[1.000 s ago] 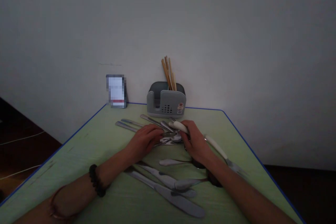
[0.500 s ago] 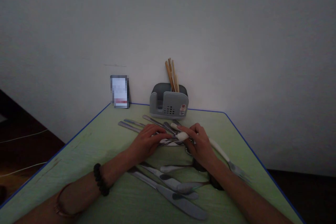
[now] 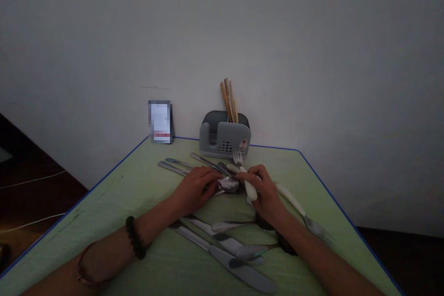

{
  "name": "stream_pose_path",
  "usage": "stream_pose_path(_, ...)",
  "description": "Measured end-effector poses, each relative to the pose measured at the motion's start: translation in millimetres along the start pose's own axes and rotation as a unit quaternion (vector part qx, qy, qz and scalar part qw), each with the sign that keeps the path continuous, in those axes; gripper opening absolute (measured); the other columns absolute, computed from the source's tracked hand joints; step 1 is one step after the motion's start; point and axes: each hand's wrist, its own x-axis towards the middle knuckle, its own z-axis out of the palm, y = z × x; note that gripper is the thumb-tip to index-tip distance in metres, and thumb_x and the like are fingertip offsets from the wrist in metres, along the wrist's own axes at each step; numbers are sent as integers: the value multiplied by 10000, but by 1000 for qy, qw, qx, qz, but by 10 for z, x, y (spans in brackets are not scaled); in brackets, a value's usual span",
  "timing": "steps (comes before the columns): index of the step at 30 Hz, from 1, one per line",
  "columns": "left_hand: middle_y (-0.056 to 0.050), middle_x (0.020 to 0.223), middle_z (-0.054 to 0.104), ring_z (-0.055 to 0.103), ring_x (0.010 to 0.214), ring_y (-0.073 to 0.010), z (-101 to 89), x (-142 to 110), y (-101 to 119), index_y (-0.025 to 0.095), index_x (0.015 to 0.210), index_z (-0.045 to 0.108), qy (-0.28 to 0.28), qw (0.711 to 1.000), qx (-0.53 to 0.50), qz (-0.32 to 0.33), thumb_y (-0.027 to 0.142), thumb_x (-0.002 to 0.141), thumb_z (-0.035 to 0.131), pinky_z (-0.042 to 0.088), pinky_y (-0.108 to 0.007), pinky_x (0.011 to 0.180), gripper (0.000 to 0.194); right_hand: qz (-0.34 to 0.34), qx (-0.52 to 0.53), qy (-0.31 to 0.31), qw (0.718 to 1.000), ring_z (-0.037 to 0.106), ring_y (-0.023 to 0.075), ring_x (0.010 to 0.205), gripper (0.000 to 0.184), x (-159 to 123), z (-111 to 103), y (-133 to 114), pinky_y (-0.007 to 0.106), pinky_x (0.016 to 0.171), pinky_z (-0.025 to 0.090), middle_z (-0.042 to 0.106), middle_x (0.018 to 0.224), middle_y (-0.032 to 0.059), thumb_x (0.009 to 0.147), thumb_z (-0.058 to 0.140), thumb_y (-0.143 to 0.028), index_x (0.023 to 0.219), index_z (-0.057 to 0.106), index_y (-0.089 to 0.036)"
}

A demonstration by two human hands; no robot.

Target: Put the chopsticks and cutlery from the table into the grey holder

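My right hand (image 3: 268,192) pinches a fork (image 3: 249,185) by its white handle; its metal tines point up and away toward the holder. My left hand (image 3: 197,189) is closed over the pile, fingers curled at a metal spoon (image 3: 229,184) whose bowl shows past the fingertips. The spoon's handle is hidden under that hand. Beneath and behind my hands lie several more pieces of cutlery, partly covered. A second white-handled fork (image 3: 291,199) rests beside my right wrist. Nearer me are table knives (image 3: 239,270) and two spoons (image 3: 231,225), their bowls partly behind my right forearm.
A grey cutlery holder (image 3: 229,141) stands at the table's back edge, with several wooden chopsticks (image 3: 229,101) in its right compartment. Left of it, a phone (image 3: 161,122) leans on the wall. The green table (image 3: 114,212) has a blue edge.
The fork in my right hand has turned from lying across the fingers to tines pointing away. The spoon bowl at my left hand now faces up more. The view has shifted slightly left.
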Motion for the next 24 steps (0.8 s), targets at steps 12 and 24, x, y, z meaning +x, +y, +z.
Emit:
stream_pose_path(12,-129,1355,466,462,1224,-256,21,-21,-45,213,1449,231,22,994,-85,-64,312,880,526,392,-444,1041,648,-82,3,-99,992,588,168,905,187,36,-70,-166,298,786,496,570,1029,80,838,582,-245,1018,631,-224)
stream_pose_path(24,-65,1022,672,617,945,-191,-18,16,-73,196,1099,616,-17,992,-94,-82,283,866,564,490,-323,869,253,-64,-5,-91,994,611,183,1017,291,2,-1,-107,331,866,505,639,1103,86,883,526,-240,1169,580,-231)
